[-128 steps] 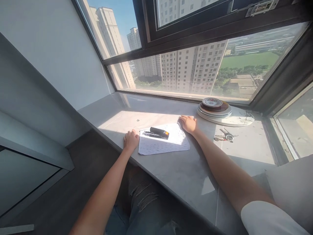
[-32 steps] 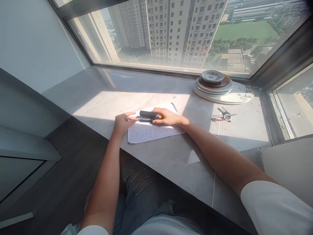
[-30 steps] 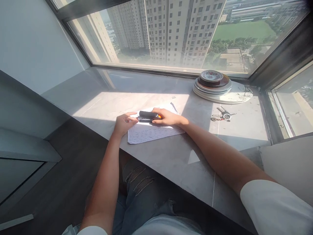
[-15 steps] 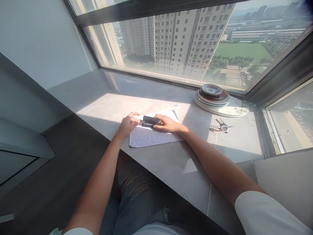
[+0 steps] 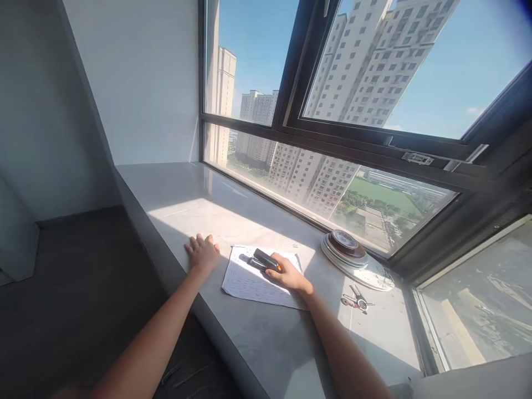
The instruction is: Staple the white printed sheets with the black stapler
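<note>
My right hand [image 5: 291,273] is closed around the rear end of a black stapler [image 5: 266,259] with a small orange spot near my fingers. The stapler's top arm is lifted from its base, its jaws facing left. Beneath it lie sheets of paper [image 5: 249,288] covered in rows of writing, partly hidden by my hand. Left of the paper, my left hand [image 5: 202,252] rests palm down on the pale windowsill [image 5: 274,332], fingers apart and holding nothing.
At the right, a stack of plates [image 5: 344,246] stands on a larger pale oval plate [image 5: 376,277] by the window [image 5: 332,177]. Nearer me lies a small metal object with a round ring [image 5: 361,303], perhaps keys. The sill's front edge drops to a dark floor [image 5: 137,277].
My left hand has moved away from the stapler's front to the sill at the left. My right hand still holds the stapler over the paper. The view has tilted up.
</note>
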The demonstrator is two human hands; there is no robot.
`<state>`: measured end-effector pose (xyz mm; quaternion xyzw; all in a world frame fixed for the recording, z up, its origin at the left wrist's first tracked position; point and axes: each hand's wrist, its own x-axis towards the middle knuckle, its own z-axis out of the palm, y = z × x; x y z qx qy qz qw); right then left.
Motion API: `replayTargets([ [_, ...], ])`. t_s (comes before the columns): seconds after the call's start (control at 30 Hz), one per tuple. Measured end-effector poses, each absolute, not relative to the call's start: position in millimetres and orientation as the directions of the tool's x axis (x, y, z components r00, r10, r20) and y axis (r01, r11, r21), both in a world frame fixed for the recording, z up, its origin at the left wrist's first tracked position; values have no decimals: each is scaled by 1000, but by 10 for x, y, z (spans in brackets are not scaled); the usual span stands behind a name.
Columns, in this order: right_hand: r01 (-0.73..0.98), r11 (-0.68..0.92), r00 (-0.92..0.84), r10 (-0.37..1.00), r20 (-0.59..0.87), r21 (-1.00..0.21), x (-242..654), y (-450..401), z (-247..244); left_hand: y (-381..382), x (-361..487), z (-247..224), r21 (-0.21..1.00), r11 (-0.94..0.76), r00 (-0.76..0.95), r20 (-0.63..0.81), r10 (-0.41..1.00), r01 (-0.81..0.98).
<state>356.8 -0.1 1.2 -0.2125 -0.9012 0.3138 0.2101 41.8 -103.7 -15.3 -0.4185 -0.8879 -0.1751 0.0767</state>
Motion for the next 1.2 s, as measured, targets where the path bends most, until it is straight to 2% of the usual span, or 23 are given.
replayTargets([
  [0.1,315,708,-796,560,231,-632,3691,4,-16,-1070,461,-123,255,596,-648,277,710,762],
  [0.2,337,663,-759,611,223,-669,3858,80,-41,-1098,473,-89,268,571,-630,286,722,776],
  [0.3,476,581,-527,789,314,-660,4001,235,-27,-1121,369,-65,296,522,-596,281,753,800],
  [0.37,604,532,-390,847,362,-593,4049,357,-8,-1152,221,-72,311,469,-545,230,806,826],
  [0.4,645,528,-379,849,368,-552,4053,414,-3,-1176,135,-86,320,433,-508,205,837,843],
  [0.5,681,565,-456,825,334,-466,3979,541,-25,-1277,-76,-149,354,347,-432,199,880,869],
  [0.7,698,606,-592,788,170,-380,3486,596,-148,-1362,-110,-223,414,353,-471,229,852,839],
  [0.87,627,714,-727,680,95,-312,2723,507,-159,-1375,-164,-272,487,333,-501,267,823,807],
  [1.03,524,791,-817,571,75,-317,2014,423,-140,-1441,-228,-270,575,344,-563,257,785,742],
  [1.2,487,812,-838,538,89,-323,1929,384,-126,-1455,-231,-280,613,370,-621,261,739,698],
])
